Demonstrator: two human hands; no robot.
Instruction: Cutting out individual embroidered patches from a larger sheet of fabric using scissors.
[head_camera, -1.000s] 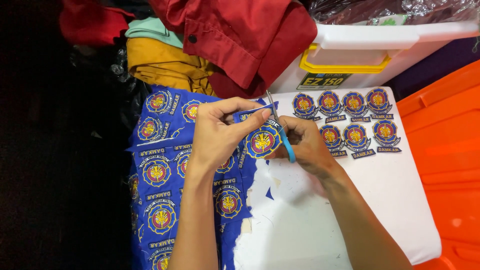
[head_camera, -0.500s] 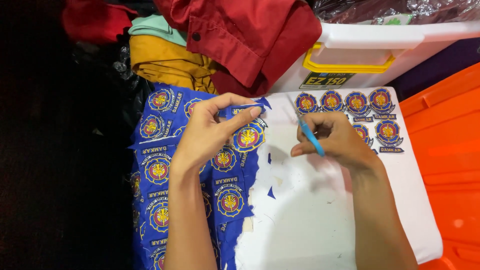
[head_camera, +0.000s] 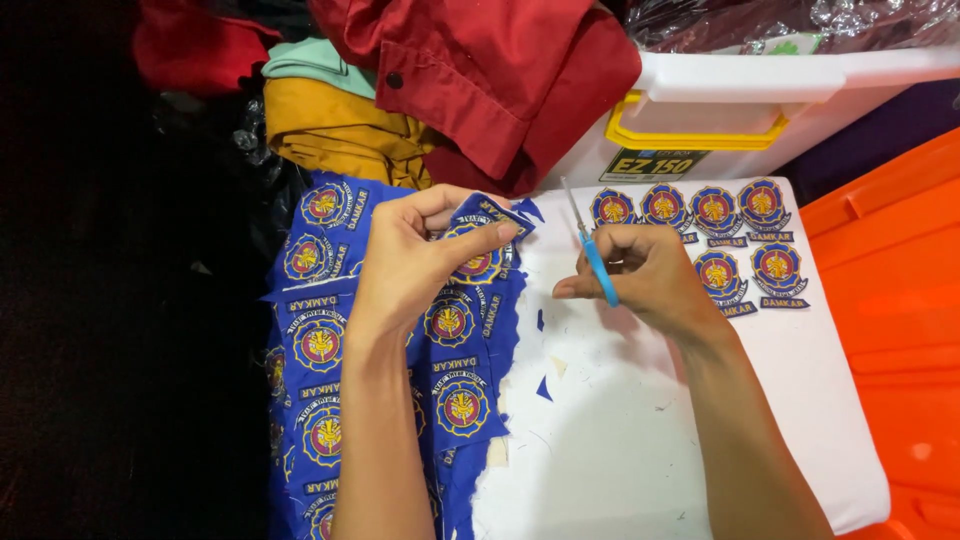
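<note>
My left hand pinches the top edge of a blue cloth sheet covered with round embroidered badges, lifting one badge at the sheet's upper right corner. My right hand holds small scissors with a blue handle, blades pointing up and away, a short way right of the lifted badge and not touching the cloth. Several cut-out badges lie in two rows on the white board beyond my right hand. Small blue scraps lie on the board between my arms.
A white plastic storage box with a yellow handle stands behind the board. Red, mustard and pale green clothes are piled at the back left. An orange plastic surface borders the right side. The left is dark.
My right hand with the scissors has drawn away to the right from the badge it was cutting at. My left hand still holds the cloth, now lifted and folded over.
</note>
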